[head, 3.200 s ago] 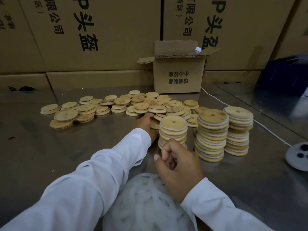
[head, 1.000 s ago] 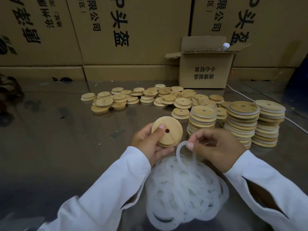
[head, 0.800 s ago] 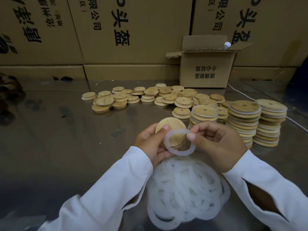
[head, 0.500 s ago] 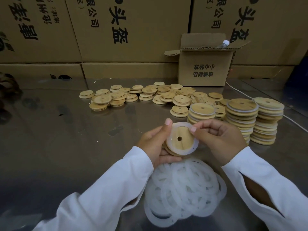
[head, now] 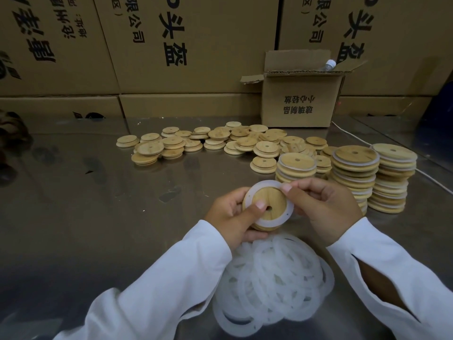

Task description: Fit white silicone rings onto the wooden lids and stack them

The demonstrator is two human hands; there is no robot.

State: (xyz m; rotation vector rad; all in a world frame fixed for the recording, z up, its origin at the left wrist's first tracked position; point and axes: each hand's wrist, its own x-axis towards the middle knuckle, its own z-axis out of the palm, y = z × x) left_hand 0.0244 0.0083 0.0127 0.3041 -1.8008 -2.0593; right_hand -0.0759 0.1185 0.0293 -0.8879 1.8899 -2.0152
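Note:
My left hand (head: 228,217) grips a round wooden lid (head: 272,198) with a centre hole, thumb pressed on its face. A white silicone ring (head: 263,186) sits around the lid's raised middle. My right hand (head: 323,207) pinches the ring's upper right edge. A heap of loose white rings (head: 272,280) lies on the metal table just below my hands. Three stacks of ringed lids (head: 353,168) stand to the right. Bare wooden lids (head: 220,142) lie scattered in a row farther back.
A small open cardboard box (head: 299,101) with a bottle cap showing stands at the back right. Large printed cartons (head: 171,45) wall off the rear. A white cable (head: 353,136) runs along the right side. The metal table (head: 73,204) is reflective.
My left hand picked a lid from the pile and my right a ring from the heap. The ring was brought over the lid and now sits around it, thumb moved onto the face.

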